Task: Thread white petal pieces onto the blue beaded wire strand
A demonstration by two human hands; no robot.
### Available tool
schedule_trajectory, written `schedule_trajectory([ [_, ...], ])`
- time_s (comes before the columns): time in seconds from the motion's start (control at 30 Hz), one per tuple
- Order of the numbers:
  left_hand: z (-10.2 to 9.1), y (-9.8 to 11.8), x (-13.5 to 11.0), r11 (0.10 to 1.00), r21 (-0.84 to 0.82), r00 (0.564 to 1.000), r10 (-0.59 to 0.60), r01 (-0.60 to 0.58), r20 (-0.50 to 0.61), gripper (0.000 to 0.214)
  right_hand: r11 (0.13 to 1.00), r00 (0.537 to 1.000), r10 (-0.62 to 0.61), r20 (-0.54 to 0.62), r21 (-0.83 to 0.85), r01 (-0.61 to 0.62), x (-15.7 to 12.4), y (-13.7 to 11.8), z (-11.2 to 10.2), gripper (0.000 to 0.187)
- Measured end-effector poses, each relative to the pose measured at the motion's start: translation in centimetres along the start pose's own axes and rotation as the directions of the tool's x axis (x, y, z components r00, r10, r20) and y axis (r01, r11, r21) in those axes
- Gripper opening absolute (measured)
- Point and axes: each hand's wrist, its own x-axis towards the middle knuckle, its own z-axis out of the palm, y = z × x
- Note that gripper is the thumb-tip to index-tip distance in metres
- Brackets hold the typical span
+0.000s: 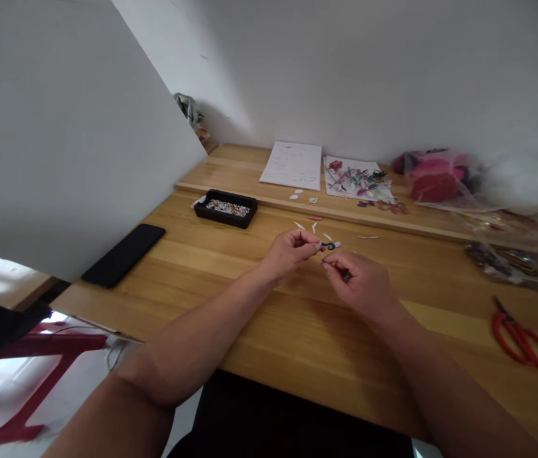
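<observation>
Dark-blue curled piece [330, 246], small: located over the middle of a wooden desk [212, 280], at the left hand's fingertips.

Left to right:

Smartphone [123, 256], black, lying at the desk's left edge.

Tray [221, 218], black, rectangular; holds white and amber-coloured beads [227, 208].

Left hand [292, 253]: thumb and forefinger pinched together on the piece.

White sheet [292, 168], far side; dark marks too small to read.

Right hand [362, 280]: fingers curled around a small dark item [346, 277], unidentifiable; whether the fingertips also grip anything, cannot tell.

Second sheet [331, 186], far right, bearing multicoloured floral pieces [359, 180].

Clear plastic bag [441, 181], pink and red contents, lettering indistinct.

Scissors [524, 340], red-handled, near right.
</observation>
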Motion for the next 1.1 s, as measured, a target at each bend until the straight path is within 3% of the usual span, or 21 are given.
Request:
schedule_trajectory([
  [0.3, -0.1, 0.0, 0.0, 0.994, -0.009, 0.993, -0.113, 0.113, 0.011, 0.030, 0.977, 0.992, -0.124, 0.023, -0.175, 0.126, 0.1, 0.1, -0.9, 0.016],
  [0.63, 0.1, 0.0, 0.0, 0.988, 0.151, 1.000, -0.023, 0.020, 0.016, 0.017, 0.972, 0.985, -0.175, -0.009, -0.162, 0.171, 0.0, 0.0, -1.0, 0.016],
  [0.87, 0.4, 0.3, -0.6, 0.975, 0.214, 0.984, -0.092, 0.058, 0.150, 0.012, 0.999, 0.995, 0.025, -0.099, 0.037, -0.021, 0.3, -0.1, -1.9, 0.014],
  [1.0, 0.3, 0.4, -0.8, 0.978, 0.201, 0.969, -0.109, 0.064, 0.222, 0.012, 0.956, 0.978, 0.201, -0.045, 0.226, -0.186, 0.7, 0.0, -2.3, 0.014],
  [1.1, 0.3, 0.6, -0.9, 0.981, 0.177, 0.960, -0.119, 0.074, 0.254, 0.018, 0.868, 0.945, 0.324, 0.042, 0.384, -0.315, 1.1, 0.4, -2.3, 0.015],
])
